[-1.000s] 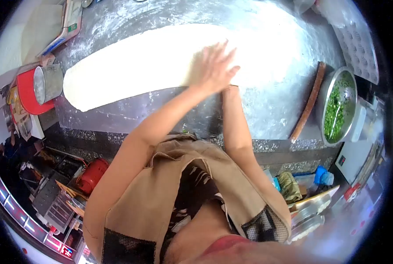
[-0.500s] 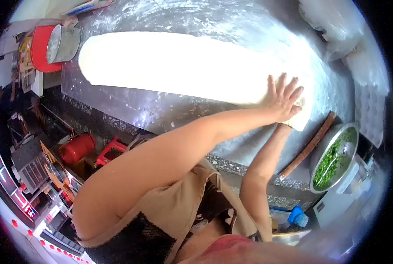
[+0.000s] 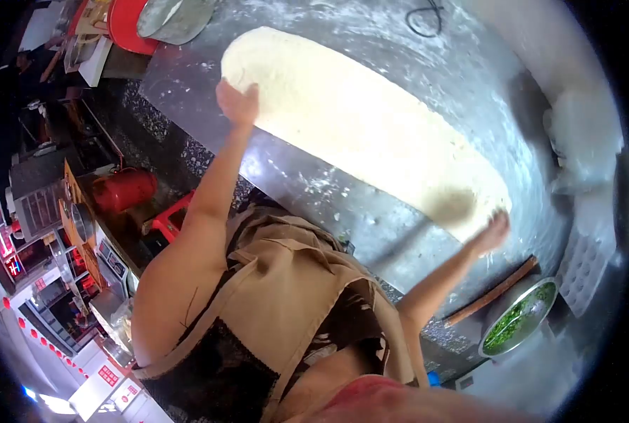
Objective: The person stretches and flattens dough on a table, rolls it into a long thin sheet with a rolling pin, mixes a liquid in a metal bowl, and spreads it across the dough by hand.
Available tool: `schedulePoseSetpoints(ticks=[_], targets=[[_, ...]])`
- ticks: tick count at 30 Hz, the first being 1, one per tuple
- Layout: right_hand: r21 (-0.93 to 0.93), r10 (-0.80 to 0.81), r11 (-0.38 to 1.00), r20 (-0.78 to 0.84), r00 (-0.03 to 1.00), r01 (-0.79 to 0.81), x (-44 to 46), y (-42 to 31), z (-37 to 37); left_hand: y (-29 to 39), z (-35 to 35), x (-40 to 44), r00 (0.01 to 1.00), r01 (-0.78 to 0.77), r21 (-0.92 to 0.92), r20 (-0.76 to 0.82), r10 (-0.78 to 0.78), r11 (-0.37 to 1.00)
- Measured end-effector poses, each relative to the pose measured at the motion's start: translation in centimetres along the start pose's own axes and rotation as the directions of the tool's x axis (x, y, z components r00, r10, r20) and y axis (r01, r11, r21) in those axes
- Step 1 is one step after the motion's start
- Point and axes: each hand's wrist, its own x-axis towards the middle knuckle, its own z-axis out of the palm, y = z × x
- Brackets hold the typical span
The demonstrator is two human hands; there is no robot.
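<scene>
A long, flat sheet of pale dough [image 3: 356, 120] lies slantwise across the floured metal worktop [image 3: 392, 240]. Near its upper left end is my left hand [image 3: 238, 103], thumb and fingers apart at the dough's edge, holding nothing that I can see. My right hand [image 3: 491, 234] is at the lower right end, slightly blurred, with its fingers loosely apart and nothing visible in them. A shadow falls on the dough beside that hand. Close to my right forearm lies a brown rolling pin [image 3: 492, 290].
A steel bowl of chopped greens [image 3: 519, 319] stands beyond the pin. At the upper left are a metal container [image 3: 180, 20] and a red container [image 3: 125, 28]. A dark cord loop [image 3: 427, 20] lies at the top. Plastic bags [image 3: 586, 141] and a dimpled tray [image 3: 583, 271] are on the right.
My left hand has left the dough's right end and reached its left end. My right hand has come out from beneath it, to the right. The view has turned, so the dough slants more.
</scene>
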Motion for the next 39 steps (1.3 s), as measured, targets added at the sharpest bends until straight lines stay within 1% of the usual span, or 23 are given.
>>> schedulePoseSetpoints(ticks=[2,4,6,7,8,9,10,11,13,15,16,17,18,19,20,22,23,27,28,30,32,36,39], targets=[[0.219,-0.161,0.971,0.299,0.94,0.096,-5.3,-1.2,8.3,-1.5,0.7,3.4,0.984,0.178,-0.097,-0.011,-0.179,0.979],[0.352,-0.114,0.93,0.55,0.827,-0.106,-13.7,-7.3,16.0,-2.3,0.6,6.2,0.936,0.347,-0.192,0.004,-0.353,0.918],[0.475,-0.179,0.82,0.742,0.646,-0.319,-20.1,-10.6,22.5,-0.6,-0.5,8.1,0.787,0.57,-0.407,0.52,-0.332,0.713],[0.503,-0.184,0.718,0.803,0.567,-0.481,-22.3,-12.1,25.2,0.4,1.1,7.1,0.965,0.208,-0.552,0.252,-0.076,0.807],[0.478,-0.132,0.619,0.845,0.518,-0.623,-23.5,-12.5,28.2,2.6,1.8,5.2,0.979,-0.135,-0.597,0.042,0.199,0.79],[0.508,-0.095,0.451,0.845,0.526,-0.734,-24.5,-13.5,30.2,7.1,-1.9,3.8,0.854,-0.042,-0.431,0.453,0.256,0.902],[0.523,-0.056,0.258,0.848,0.527,-0.813,-25.1,-14.3,31.6,9.0,-2.7,1.9,0.739,-0.136,-0.522,0.513,0.437,0.842],[0.417,-0.401,0.217,0.862,0.309,-0.882,-24.5,-11.7,31.8,10.2,-3.8,0.2,0.544,-0.135,-0.625,0.602,0.585,0.769],[0.484,-0.256,0.19,0.864,0.433,-0.854,-25.1,-12.0,31.1,10.8,-6.8,1.1,0.273,-0.044,-0.752,0.624,0.732,0.657],[0.56,-0.064,0.191,0.827,0.559,-0.806,-25.7,-13.1,31.3,7.9,-9.1,7.9,0.544,-0.351,-0.845,0.167,0.822,0.404],[0.586,-0.02,0.195,0.804,0.594,-0.786,-25.8,-13.4,31.3,6.5,-11.9,14.2,0.563,-0.405,-0.569,0.462,0.685,0.716],[0.602,0.006,0.204,0.788,0.616,-0.772,-26.0,-13.7,31.2,-0.9,-5.3,20.4,0.599,-0.798,0.001,0.11,0.793,0.602],[0.615,0.021,0.204,0.775,0.632,-0.762,-26.3,-13.7,31.1,-2.0,-7.3,26.1,0.835,-0.512,-0.183,0.124,0.537,0.839],[0.624,0.033,0.205,0.766,0.643,-0.754,-26.6,-13.8,31.0,-3.0,-9.5,31.8,0.969,-0.154,-0.379,0.123,0.214,0.913],[0.632,0.042,0.205,0.757,0.652,-0.748,-26.8,-13.8,31.0,-7.6,-6.3,37.8,0.922,-0.28,-0.183,0.222,0.317,0.943],[0.649,0.05,0.205,0.741,0.67,-0.733,-27.0,-14.0,31.4,-14.6,-1.5,45.1,0.648,-0.621,-0.078,0.51,0.566,0.78],[0.655,0.052,0.202,0.735,0.676,-0.728,-27.0,-13.9,31.7,-17.8,-0.2,46.6,0.606,-0.509,-0.111,0.657,0.447,0.853],[0.706,0.091,0.189,0.679,0.728,-0.682,-26.6,-12.9,29.9,-18.5,3.6,48.9,0.147,-0.873,-0.092,0.888,0.436,0.48],[0.72,0.103,0.183,0.663,0.741,-0.67,-26.6,-12.5,29.0,-18.5,3.2,48.1,0.361,-0.755,0.034,0.856,0.371,0.655],[0.75,0.125,0.169,0.627,0.769,-0.639,-26.3,-11.4,26.8,-18.4,3.0,49.8,0.152,-0.926,0.023,0.937,0.316,0.376],[0.782,0.141,0.162,0.585,0.799,-0.601,-25.9,-10.7,24.7,-15.5,-2.0,49.2,0.423,-0.452,0.144,0.904,0.069,0.88],[0.833,0.168,0.151,0.509,0.844,-0.533,-23.5,-8.6,20.4,-10.2,-9.1,46.7,0.836,-0.36,-0.027,0.434,0.336,0.932],[0.842,0.176,0.142,0.496,0.85,-0.521,-22.4,-7.2,18.9,-3.7,-11.2,35.9,0.756,-0.311,-0.265,0.512,0.407,0.912]])
